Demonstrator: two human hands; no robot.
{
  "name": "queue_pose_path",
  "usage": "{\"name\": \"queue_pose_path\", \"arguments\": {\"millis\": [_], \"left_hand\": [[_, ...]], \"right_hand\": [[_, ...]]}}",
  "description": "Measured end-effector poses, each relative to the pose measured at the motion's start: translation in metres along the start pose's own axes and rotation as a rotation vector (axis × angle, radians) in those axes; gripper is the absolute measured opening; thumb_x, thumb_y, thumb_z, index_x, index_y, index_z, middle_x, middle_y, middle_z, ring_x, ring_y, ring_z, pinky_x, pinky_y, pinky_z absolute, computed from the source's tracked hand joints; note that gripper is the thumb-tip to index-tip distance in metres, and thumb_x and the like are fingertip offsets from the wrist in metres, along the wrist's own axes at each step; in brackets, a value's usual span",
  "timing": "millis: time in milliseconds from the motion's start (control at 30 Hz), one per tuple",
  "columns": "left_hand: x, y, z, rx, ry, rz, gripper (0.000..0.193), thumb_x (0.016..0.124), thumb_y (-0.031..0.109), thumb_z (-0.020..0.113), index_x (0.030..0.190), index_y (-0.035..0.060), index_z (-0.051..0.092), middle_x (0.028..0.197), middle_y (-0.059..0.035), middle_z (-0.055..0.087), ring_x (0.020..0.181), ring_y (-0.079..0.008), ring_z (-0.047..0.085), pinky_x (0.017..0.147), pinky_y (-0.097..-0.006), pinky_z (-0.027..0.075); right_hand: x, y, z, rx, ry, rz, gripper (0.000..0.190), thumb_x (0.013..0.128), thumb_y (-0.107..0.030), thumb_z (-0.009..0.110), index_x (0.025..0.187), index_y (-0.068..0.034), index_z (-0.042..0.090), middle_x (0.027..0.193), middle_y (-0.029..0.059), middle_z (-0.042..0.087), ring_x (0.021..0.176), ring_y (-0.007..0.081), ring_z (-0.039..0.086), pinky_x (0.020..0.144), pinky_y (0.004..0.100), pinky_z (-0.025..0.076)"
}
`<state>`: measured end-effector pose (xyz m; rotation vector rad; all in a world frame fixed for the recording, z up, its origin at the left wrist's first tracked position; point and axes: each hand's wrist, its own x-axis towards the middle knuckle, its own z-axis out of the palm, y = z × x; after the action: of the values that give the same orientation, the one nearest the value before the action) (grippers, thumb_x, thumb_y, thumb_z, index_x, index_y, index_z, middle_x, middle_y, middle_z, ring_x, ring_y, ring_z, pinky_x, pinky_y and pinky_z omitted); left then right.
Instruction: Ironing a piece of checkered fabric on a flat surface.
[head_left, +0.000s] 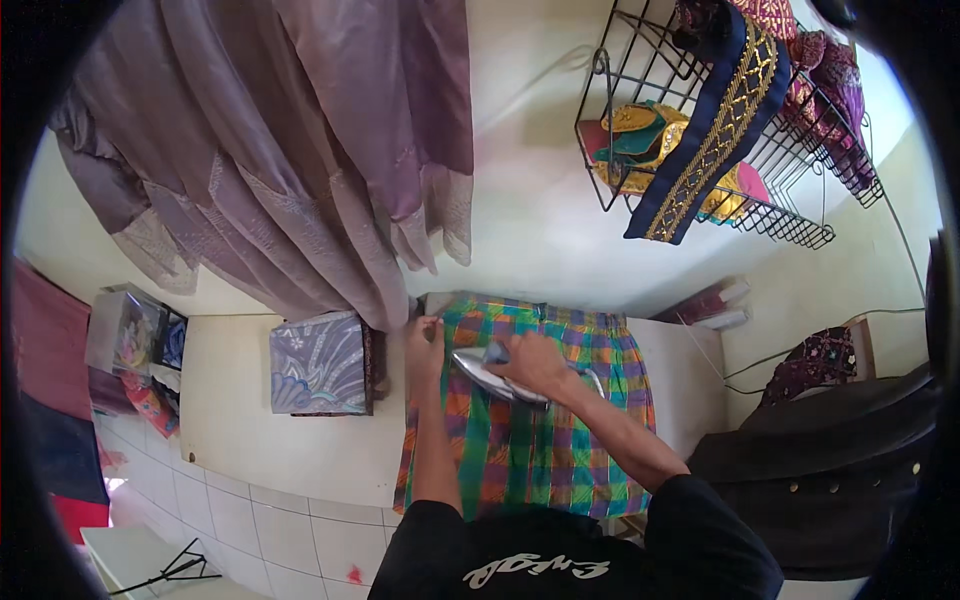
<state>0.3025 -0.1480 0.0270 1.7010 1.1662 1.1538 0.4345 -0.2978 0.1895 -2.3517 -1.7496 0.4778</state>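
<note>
A colourful checked cloth garment (525, 450) with a gathered waistband lies spread over the table and hangs past its near edge. My right hand (534, 364) grips the handle of a clothes iron (487, 379), whose pointed tip faces left over the garment's upper left part. At the garment's upper left edge is my left hand (426, 341), its thumb and fingertips close together; whether they pinch the cloth cannot be told. To the left of that hand lies a folded grey patterned cloth (319, 364) on top of darker cloth.
The pale table (225, 390) stands against a wall. Mauve satin garments (300, 150) hang down to its back left. A black wire rack (637, 82) holding decorated textiles is mounted at upper right. Dark clothing (825, 465) hangs at the right, near a loose cable.
</note>
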Motion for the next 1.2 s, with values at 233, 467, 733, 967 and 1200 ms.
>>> {"name": "queue_pose_path", "arguments": {"millis": [233, 467, 733, 967, 1200], "left_hand": [[-0.006, -0.005, 0.001, -0.101, 0.004, -0.035, 0.015, 0.083, 0.015, 0.072, 0.089, 0.003, 0.067, 0.074, -0.0067, 0.065, 0.066, -0.0128, 0.06, 0.064, -0.0286, 0.049], [-0.009, 0.006, 0.006, 0.008, -0.063, -0.1, 0.014, 0.085, 0.014, 0.067, 0.091, 0.0027, 0.062, 0.082, -0.0102, 0.061, 0.078, -0.0202, 0.062, 0.072, -0.0327, 0.049], [-0.005, -0.012, 0.008, 0.024, -0.041, -0.002, 0.013, 0.083, 0.011, 0.068, 0.087, 0.002, 0.06, 0.082, -0.0115, 0.059, 0.074, -0.0239, 0.061, 0.069, -0.0349, 0.05], [-0.006, -0.011, 0.005, -0.006, 0.033, -0.06, 0.011, 0.081, 0.01, 0.068, 0.085, 0.0032, 0.06, 0.079, -0.0114, 0.061, 0.071, -0.0239, 0.062, 0.067, -0.0357, 0.049], [-0.005, -0.004, 0.01, -0.038, 0.037, -0.039, 0.011, 0.081, 0.009, 0.069, 0.084, 0.0029, 0.06, 0.074, -0.0103, 0.061, 0.067, -0.0226, 0.062, 0.065, -0.0351, 0.049]], "right_hand": [[0.07, 0.033, 0.024, -0.211, 0.091, -0.117, 0.052, 0.077, -0.057, 0.063, 0.103, -0.012, 0.069, 0.081, 0.0186, 0.069, 0.077, 0.033, 0.069, 0.068, 0.0455, 0.055], [0.091, 0.038, 0.019, -0.226, 0.01, -0.104, 0.049, 0.076, -0.053, 0.065, 0.098, -0.01, 0.069, 0.084, 0.0189, 0.069, 0.078, 0.034, 0.068, 0.072, 0.0446, 0.056], [0.09, 0.039, 0.025, -0.17, 0.061, -0.054, 0.056, 0.076, -0.06, 0.064, 0.101, -0.01, 0.07, 0.083, 0.0194, 0.069, 0.08, 0.0346, 0.068, 0.07, 0.0449, 0.055], [0.077, 0.042, 0.018, -0.055, 0.178, -0.012, 0.055, 0.076, -0.056, 0.066, 0.103, -0.008, 0.068, 0.088, 0.0212, 0.068, 0.081, 0.0371, 0.067, 0.076, 0.0447, 0.055], [0.097, 0.029, 0.026, -0.141, 0.154, 0.031, 0.052, 0.079, -0.054, 0.065, 0.099, -0.007, 0.067, 0.088, 0.0205, 0.068, 0.081, 0.0366, 0.067, 0.075, 0.0448, 0.054]]}}
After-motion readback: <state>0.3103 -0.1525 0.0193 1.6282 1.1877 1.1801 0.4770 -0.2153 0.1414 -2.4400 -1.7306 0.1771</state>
